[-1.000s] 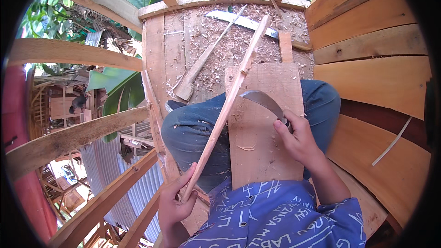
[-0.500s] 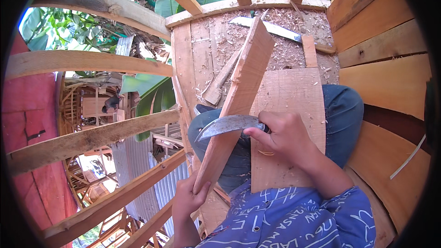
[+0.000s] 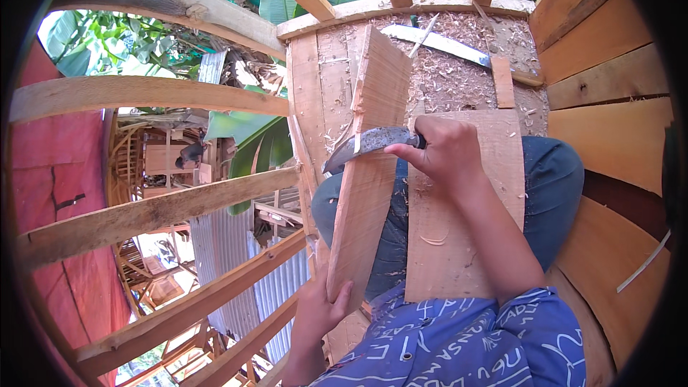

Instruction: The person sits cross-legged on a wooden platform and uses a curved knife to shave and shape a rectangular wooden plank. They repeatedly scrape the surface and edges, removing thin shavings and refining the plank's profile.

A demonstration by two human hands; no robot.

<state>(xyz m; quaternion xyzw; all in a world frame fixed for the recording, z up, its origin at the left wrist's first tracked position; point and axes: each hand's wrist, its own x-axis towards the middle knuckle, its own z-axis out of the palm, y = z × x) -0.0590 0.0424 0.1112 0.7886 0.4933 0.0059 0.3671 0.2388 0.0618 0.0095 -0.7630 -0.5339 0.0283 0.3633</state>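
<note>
A long, flat wooden board [image 3: 369, 208] stands slanted on its narrow edge, running away from me over my left leg. My left hand [image 3: 319, 308] is closed around its near end. My right hand [image 3: 448, 147] grips a knife with a broad, curved, dark-spotted blade [image 3: 380, 140]; most of the handle is hidden in my fist. The blade lies across the board's upper left edge, its tip reaching past that edge. A curl of shaving shows beside the blade. A second, wider board [image 3: 459, 258] lies across my lap under my right forearm.
Wood shavings [image 3: 459, 75] cover the far floor, where a long pale blade with a wooden handle [image 3: 441, 43] lies near a short wood strip [image 3: 504, 82]. Open slats [image 3: 158, 211] line the left, with corrugated sheets [image 3: 222, 251] beyond. A plank wall [image 3: 609, 129] stands at right.
My right hand has slid the knife farther away from me along the board's edge. The board points straighter ahead, and the whole view has shifted slightly.
</note>
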